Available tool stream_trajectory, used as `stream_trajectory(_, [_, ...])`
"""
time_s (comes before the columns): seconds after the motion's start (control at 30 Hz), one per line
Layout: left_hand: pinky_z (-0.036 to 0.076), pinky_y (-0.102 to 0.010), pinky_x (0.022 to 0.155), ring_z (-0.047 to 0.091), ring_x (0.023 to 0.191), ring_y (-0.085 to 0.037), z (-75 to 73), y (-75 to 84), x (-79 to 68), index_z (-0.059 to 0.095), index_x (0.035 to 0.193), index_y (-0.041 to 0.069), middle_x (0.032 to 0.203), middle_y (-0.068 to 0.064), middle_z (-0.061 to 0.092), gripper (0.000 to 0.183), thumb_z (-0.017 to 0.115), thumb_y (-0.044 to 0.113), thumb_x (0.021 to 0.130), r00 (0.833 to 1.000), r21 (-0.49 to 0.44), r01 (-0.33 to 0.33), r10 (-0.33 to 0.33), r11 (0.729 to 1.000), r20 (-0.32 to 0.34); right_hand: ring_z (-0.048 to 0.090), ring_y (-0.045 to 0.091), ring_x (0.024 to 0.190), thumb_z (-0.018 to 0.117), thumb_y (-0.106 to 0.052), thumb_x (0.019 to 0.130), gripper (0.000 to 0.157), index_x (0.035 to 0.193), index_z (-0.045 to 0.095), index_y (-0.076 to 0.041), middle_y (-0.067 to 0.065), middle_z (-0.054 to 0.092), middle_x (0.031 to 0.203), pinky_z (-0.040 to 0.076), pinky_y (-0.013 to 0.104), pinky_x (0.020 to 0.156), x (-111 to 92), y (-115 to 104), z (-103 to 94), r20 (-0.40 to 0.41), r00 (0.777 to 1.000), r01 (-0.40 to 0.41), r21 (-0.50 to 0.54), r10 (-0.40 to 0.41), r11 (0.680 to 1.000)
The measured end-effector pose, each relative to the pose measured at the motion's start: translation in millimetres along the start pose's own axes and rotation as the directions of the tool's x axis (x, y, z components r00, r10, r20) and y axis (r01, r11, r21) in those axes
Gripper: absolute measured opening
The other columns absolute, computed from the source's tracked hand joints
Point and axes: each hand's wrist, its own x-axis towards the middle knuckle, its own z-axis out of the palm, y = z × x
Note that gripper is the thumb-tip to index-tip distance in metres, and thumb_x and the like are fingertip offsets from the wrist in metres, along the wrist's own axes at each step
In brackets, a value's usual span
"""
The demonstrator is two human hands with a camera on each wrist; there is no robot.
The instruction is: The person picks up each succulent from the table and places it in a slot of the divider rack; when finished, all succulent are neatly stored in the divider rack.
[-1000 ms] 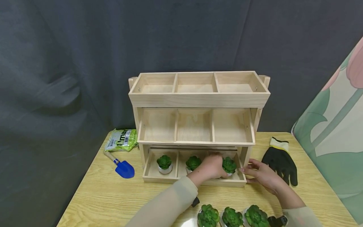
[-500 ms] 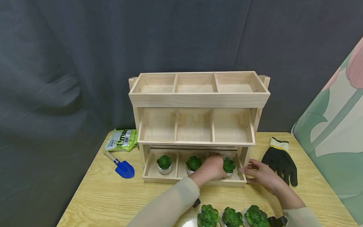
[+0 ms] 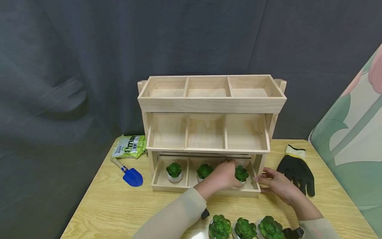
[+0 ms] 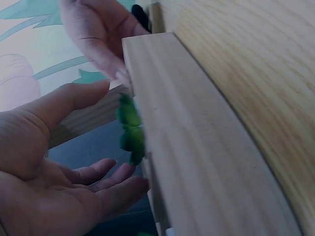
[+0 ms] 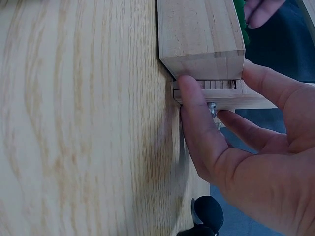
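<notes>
A three-tier wooden plant stand (image 3: 212,105) has trays split into compartments. Potted artificial succulents, one (image 3: 175,170) at left, one (image 3: 204,171) in the middle, one (image 3: 241,173) at right, stand in the bottom tray (image 3: 168,189). My left hand (image 3: 223,176) reaches over the tray beside the right succulent. In the left wrist view its thumb and fingers are spread around the green leaves (image 4: 130,130), with a gap; the tray's front board hides the pot. My right hand (image 5: 266,142) holds the bottom tray's right end, fingertips at its top and bottom corners.
More potted succulents (image 3: 245,228) line the table's front. A blue hand trowel (image 3: 132,177) and a green-white bag (image 3: 129,146) lie left of the stand. A black work glove (image 3: 296,169) lies right of it. A dark curtain (image 3: 194,36) hangs behind.
My left hand has shifted only slightly beside the right succulent. The right hand keeps its place on the tray's end. The whole head view has drifted a little.
</notes>
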Motion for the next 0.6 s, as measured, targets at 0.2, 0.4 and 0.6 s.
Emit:
stream_trajectory(0.2, [0.054,-0.03,0.109,0.061,0.137,-0.019,-8.8,-0.2,-9.8,0.055,0.154,0.019,0.151,0.0,0.063,0.081,0.09,0.042,0.085,0.999,-0.047,-0.03,0.032,0.998,0.026,0.068,0.031,0.123,0.068,-0.03,0.107,0.081,0.163,0.025,0.009,0.035,0.046,0.147,0.066,0.044,0.095,-2,0,-0.2,0.001,1.0,-0.005,0.0,0.005,1.0])
stream_trajectory(0.4, [0.053,-0.035,0.114,0.055,0.145,-0.021,-16.9,-4.0,-24.0,0.051,0.157,0.019,0.158,0.0,0.057,0.083,0.088,0.042,0.086,0.997,-0.116,-0.056,0.062,0.992,0.047,0.068,0.031,0.123,0.067,-0.03,0.107,0.08,0.164,0.025,0.008,0.035,0.046,0.147,0.065,0.045,0.095,-1,-1,-1.0,0.0,1.0,-0.011,-0.004,0.011,1.0])
stream_trajectory(0.6, [0.053,-0.04,0.115,0.052,0.149,-0.022,-32.8,-12.6,-45.0,0.049,0.158,0.022,0.162,0.003,0.051,0.086,0.09,0.044,0.085,0.993,-0.105,-0.1,0.107,0.989,0.059,0.068,0.032,0.124,0.067,-0.03,0.107,0.081,0.164,0.024,0.008,0.035,0.046,0.148,0.065,0.045,0.096,-1,-1,-1.5,0.005,1.0,-0.012,-0.001,0.012,1.0])
